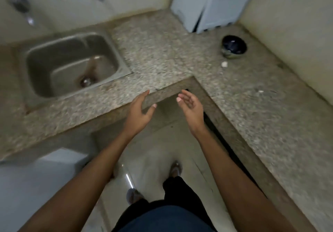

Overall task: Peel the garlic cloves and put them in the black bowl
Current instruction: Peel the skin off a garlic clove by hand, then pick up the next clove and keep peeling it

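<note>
**A:** Two hands, both empty. The left hand (pixel 139 113) and the right hand (pixel 190 108) hang in front of the counter's (pixel 162 51) inner corner, fingers loosely spread, palms turned toward each other, gripping nothing.

**B:** And the garlic?

**A:** One small white lump (pixel 224 64) lies on the counter just in front of the black bowl (pixel 233 46), not touching it. I take it for garlic, though the frame is too blurred to say whether it is a clove or a whole head, peeled or not. Another pale speck (pixel 261 91) lies farther along the right-hand run; that could be a bit of skin or a second clove, I cannot tell.

**B:** Anything in the bowl?

**A:** Too dark and smeared to say. It stands near the back corner, close to a white box (pixel 212 5).

**B:** So nothing is started, by the look of it. What could go wrong?

**A:** Mostly the reach. Bowl and garlic are well apart from the hands, deep on the counter, so a stretched arm could knock the bowl against the wall or flick the small piece away. The light is dim and the stone is speckled, so a pale clove or peel would be easy to lose on it.

**B:** The sink (pixel 72 64)?

**A:** It is off to the left, away from the garlic. Only a risk if peeling is done over it: a slippery clove could drop toward the drain.
</note>
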